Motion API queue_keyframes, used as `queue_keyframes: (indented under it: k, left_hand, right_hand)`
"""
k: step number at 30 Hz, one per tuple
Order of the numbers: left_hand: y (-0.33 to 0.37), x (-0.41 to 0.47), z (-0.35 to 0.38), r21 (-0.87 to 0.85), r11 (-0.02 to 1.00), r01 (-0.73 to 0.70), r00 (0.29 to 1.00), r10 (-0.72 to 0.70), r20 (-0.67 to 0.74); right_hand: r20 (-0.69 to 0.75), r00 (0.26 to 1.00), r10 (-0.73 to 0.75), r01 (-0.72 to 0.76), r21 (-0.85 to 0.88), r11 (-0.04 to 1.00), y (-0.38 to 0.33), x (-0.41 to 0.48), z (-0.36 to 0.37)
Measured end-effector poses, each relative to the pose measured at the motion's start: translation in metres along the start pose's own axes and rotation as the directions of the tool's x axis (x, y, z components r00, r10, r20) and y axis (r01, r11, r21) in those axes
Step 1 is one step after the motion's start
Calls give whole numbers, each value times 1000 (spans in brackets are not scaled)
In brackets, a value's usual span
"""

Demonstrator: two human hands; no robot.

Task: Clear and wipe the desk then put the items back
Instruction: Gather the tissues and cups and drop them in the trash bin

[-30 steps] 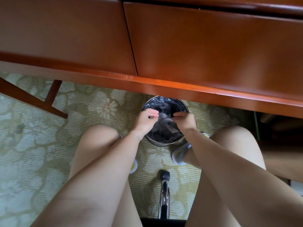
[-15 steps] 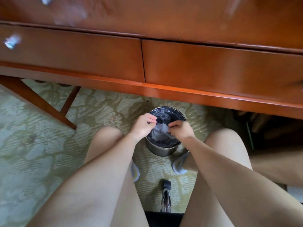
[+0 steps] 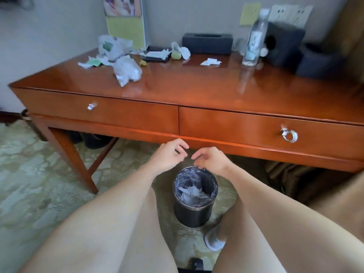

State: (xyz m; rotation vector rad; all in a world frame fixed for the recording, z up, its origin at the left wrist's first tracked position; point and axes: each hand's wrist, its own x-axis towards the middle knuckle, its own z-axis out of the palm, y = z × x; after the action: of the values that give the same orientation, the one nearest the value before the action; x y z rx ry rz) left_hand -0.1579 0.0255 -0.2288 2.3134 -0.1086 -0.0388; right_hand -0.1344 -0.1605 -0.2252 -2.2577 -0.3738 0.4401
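Both hands have come up out of the bin (image 3: 194, 217) at 6 o'clock: your left hand (image 3: 169, 154) and right hand (image 3: 210, 160) hover above it, fingers (image 3: 181, 144) loosely curled, holding nothing. That load is dumped. Wrappers (image 3: 126, 69) still litter the tabletop (image 3: 197, 83) at 11 o'clock, so clearing continues. The bottle (image 3: 254, 42) label at 1 o'clock is unreadably blurred.

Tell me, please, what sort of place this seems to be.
Probably a hotel room: a glossy wooden desk with a tissue box, patterned carpet, and a small lined bin on the floor.
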Motion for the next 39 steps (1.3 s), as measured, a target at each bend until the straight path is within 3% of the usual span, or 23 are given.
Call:
queue_keyframes:
  k: [6,11,14,21,32,35,39]
  left_hand:
    - [56,2,-58,127,980,-153,954,180,-241]
    - [87,30,-90,138,973,-185,918,221,-328]
    - [100,59,-99,146,973,-176,929,214,-302]
    - [107,144,-110,222,965,-138,966,181,-184]
    - [74,301,-169,435,901,3,973,98,-209]
    - [67,345,-175,537,843,-29,972,149,-182]
    - [62,391,-170,756,653,-37,989,131,-65]
  right_hand:
    - [-95,972,-214,210,-43,977,-61,-19,-68]
    - [-292,927,-235,245,-2,970,-81,-15,-127]
    - [-397,904,-159,175,4,985,-73,2,-154]
    - [-397,918,-2,-28,-70,997,-56,61,-192]
    - [-472,880,-55,-64,-233,970,-68,238,-227]
    - [-462,880,-114,-56,-339,939,-69,276,-230]
    - [-355,918,-178,-3,-456,890,-65,307,-228]
